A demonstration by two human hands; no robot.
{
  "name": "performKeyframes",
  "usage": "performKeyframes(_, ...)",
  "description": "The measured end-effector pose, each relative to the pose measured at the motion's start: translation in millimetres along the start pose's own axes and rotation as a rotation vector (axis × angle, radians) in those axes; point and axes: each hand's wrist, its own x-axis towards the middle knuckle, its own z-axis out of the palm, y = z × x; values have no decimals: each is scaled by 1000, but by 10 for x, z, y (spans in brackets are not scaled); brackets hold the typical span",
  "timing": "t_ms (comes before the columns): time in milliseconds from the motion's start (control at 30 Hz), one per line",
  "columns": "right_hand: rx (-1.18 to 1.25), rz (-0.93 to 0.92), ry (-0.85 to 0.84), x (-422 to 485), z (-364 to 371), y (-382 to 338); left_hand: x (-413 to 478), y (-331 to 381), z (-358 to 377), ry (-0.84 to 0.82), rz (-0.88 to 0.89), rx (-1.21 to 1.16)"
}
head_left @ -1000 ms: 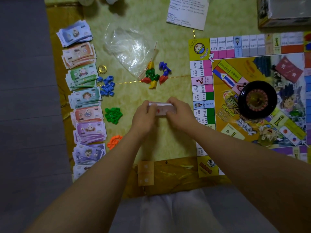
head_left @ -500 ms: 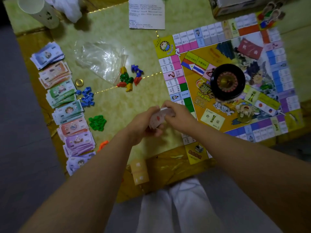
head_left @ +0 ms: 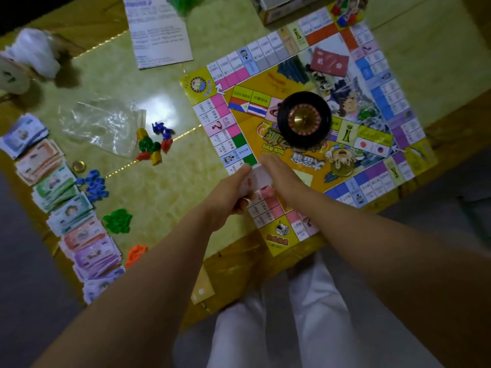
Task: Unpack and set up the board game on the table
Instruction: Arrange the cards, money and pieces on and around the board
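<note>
The colourful game board (head_left: 372,83) lies flat on the right of the table, with a black roulette wheel (head_left: 304,120) on its middle. Over the board's near left edge my left hand (head_left: 228,197) grips a small stack of white cards (head_left: 256,179). My right hand (head_left: 281,179) lies on the stack's right side, fingers stretched over it. Paper money piles (head_left: 58,192) run down the table's left edge. Beside them lie blue (head_left: 94,183), green (head_left: 118,220) and orange (head_left: 135,253) pieces. Mixed pawns (head_left: 152,144) sit by a clear plastic bag (head_left: 106,123).
A printed rule sheet (head_left: 159,35) lies at the back, the game box (head_left: 287,6) behind the board. A paper cup (head_left: 13,75) and white wrap (head_left: 34,51) stand at the far left. A gold coin (head_left: 79,166) lies near the money. My knees are below the table's near edge.
Both hands carried the card stack to the right, from the bare table onto the board's near left edge. The view has swung and tilted.
</note>
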Motion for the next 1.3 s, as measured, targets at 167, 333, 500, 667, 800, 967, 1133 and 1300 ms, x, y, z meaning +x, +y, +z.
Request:
performKeyframes(167, 23, 141, -62, 31, -406, -68, 99, 134, 281, -10, 27, 14)
performKeyframes(333, 95, 95, -17, 105, -768, -126, 261, 355, 586, 31, 49, 30)
performKeyframes(500, 22, 54, 13, 174, -1118, -191, 406, 529, 901, 32, -23, -4)
performKeyframes(667, -30, 0, 98, 264, -1394, -176, 539, 665, 1178, -8, -40, -29)
performKeyframes(800, -152, 26, 169, 382, -1693, -88, 628, 695, 1361, 28, 59, 124)
performKeyframes(967, -106, 2, 90, 427, -2022, 15, 766, 684, 1574, 114, 133, 302)
performKeyframes(1133, -147, -8, 35, 503, -2400, 216, 954, 713, 1852, 110, 89, 262)
performKeyframes(1300, -260, -6, 155, 630, -2654, 358, 1129, 690, 2133, 296, 41, 507)
